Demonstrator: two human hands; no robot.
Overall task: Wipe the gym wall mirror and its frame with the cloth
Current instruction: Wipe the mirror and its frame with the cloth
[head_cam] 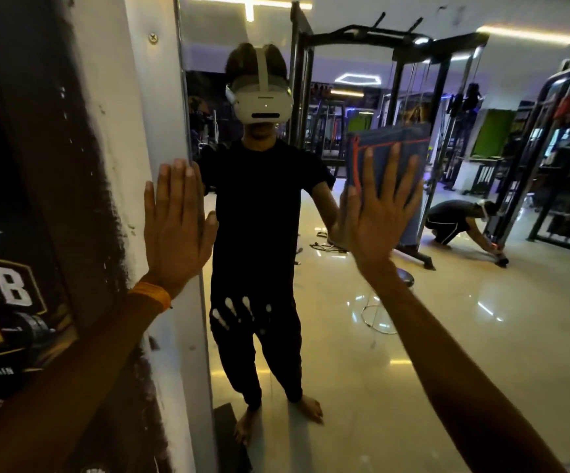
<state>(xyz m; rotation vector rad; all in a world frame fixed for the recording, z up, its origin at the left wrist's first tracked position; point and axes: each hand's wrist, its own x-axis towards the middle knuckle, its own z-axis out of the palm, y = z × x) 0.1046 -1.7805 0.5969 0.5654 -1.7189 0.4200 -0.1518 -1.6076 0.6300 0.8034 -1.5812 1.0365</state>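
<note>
Right hand (379, 220), fingers straight, presses folded blue cloth (389, 136) flat on mirror (379, 370). Cloth's long axis is roughly upright. Left hand (178, 233), released, lies flat against mirror frame (191, 353).

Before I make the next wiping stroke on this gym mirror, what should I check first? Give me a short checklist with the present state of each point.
1. Folded blue cloth with orange stitching flat on the large wall mirror: ok, the right hand presses it with straight fingers.
2. Left hand out of the cloth's path: ok, it rests flat at the mirror's left edge, apart from the cloth.
3. Left fingers off the glass: cannot tell.
4. Pale frame strip already wiped: cannot tell.
5. Wiping face of the cloth clean: cannot tell, it lies against the glass.
</note>
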